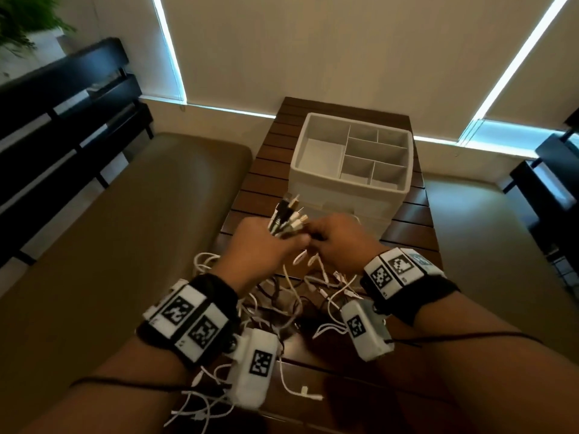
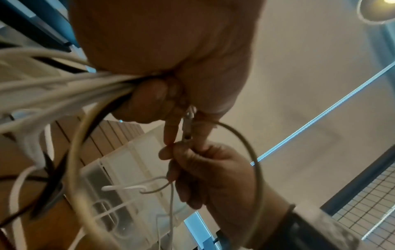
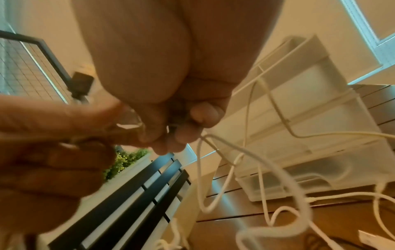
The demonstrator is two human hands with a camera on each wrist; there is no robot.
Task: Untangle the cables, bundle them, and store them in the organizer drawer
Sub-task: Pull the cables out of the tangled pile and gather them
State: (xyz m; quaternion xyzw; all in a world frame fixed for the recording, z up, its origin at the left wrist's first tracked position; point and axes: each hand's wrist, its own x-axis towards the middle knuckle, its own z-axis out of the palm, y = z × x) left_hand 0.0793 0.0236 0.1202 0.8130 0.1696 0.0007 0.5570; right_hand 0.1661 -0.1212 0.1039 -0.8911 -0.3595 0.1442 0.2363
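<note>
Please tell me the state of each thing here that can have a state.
left hand: grips a bunch of cable ends, plugs upward
right hand: pinches one cable plug
loose cables: tangled on the table
organizer: top compartments empty
organizer drawer: closed

- I see the organizer (image 1: 351,180) as pale matt plastic, its lower drawer fronts (image 3: 299,179) translucent and frosted;
- the cables (image 1: 283,296) look like smooth rubbery plastic, mostly white, a few black; the plug tips (image 1: 289,211) glint like metal;
- the table (image 1: 257,183) reads as dark slatted wood with a low sheen;
- the wrist bands (image 1: 216,296) look like black cloth, bearing matt printed marker blocks (image 1: 188,321).
</note>
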